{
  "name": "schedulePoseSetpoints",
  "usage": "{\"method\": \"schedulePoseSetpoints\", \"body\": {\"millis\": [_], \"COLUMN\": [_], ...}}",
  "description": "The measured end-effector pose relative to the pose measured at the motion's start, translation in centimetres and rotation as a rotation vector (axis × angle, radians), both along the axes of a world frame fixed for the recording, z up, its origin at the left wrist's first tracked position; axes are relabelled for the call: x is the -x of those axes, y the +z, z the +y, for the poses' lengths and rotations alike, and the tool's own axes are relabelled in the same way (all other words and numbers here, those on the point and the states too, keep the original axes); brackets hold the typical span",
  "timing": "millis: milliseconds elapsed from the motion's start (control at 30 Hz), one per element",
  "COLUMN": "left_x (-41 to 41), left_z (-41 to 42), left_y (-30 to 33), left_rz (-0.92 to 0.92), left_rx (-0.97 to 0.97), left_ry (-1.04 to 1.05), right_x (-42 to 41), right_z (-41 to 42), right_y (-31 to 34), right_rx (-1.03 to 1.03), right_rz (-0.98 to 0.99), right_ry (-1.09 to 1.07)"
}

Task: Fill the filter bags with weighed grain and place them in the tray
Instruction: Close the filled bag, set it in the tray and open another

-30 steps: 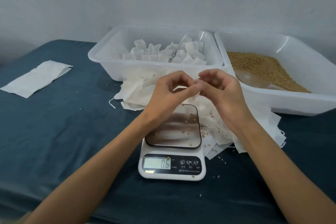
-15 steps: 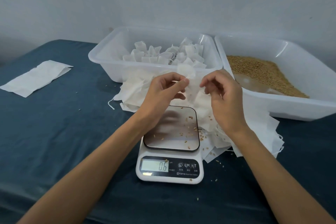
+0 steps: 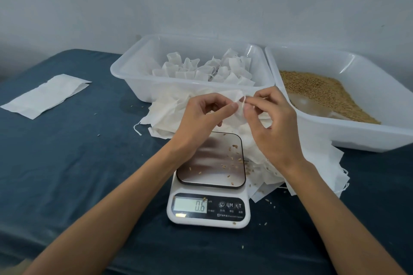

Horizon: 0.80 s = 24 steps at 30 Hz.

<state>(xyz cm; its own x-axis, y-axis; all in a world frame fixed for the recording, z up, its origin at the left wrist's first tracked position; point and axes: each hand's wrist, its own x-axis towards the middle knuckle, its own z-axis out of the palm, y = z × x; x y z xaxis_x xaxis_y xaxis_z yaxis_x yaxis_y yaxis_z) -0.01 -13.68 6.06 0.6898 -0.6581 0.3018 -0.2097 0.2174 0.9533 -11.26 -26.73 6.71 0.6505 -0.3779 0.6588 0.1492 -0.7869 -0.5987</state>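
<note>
Above the scale [image 3: 209,203], my left hand [image 3: 201,118] and my right hand [image 3: 270,123] meet on a white filter bag [image 3: 240,105]. The left pinches the bag's top; the right pinches its drawstring. The scale reads 0.6 and has loose grains on its plate. A pile of empty filter bags [image 3: 169,114] lies behind and to the right of the scale. The left white tray [image 3: 125,71] holds several tied bags [image 3: 207,69]. The right white tray [image 3: 380,136] holds brown grain [image 3: 321,89] and a clear scoop [image 3: 312,107].
A flat white paper packet [image 3: 44,96] lies on the dark blue cloth at the far left. Stray grains dot the cloth around the scale. A pale wall stands just behind the trays.
Both hands have stayed over the scale, working the bag. The bag's body, hanging between the hands half a second ago, is now mostly hidden and the right hand pinches its string.
</note>
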Motion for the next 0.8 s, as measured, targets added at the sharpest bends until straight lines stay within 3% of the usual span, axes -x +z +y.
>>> {"method": "schedulePoseSetpoints", "body": {"millis": [167,400,533,633,800], "left_x": [0.0,0.0,-0.1,-0.1,-0.4], "left_z": [0.0,-0.2,-0.3,-0.3,-0.4], "left_y": [-0.2,-0.3,-0.4,-0.6,-1.0], "left_rz": [-0.075,-0.092,0.007,0.092,0.173], "left_rx": [-0.022,-0.048,-0.053,0.013,0.073], "left_ry": [-0.034,0.108,0.087,-0.027,-0.033], "right_x": [-0.2,-0.1,0.0,-0.2,-0.2], "right_z": [0.4,-0.6,-0.6,-0.8,-1.7], "right_y": [-0.1,0.7,0.8,0.3,-0.2], "right_rx": [-0.115,-0.47,-0.643,-0.552,-0.283], "right_rz": [0.082,-0.071,-0.068,-0.057,-0.19], "right_ry": [0.048,0.131,0.249,0.174,-0.064]}}
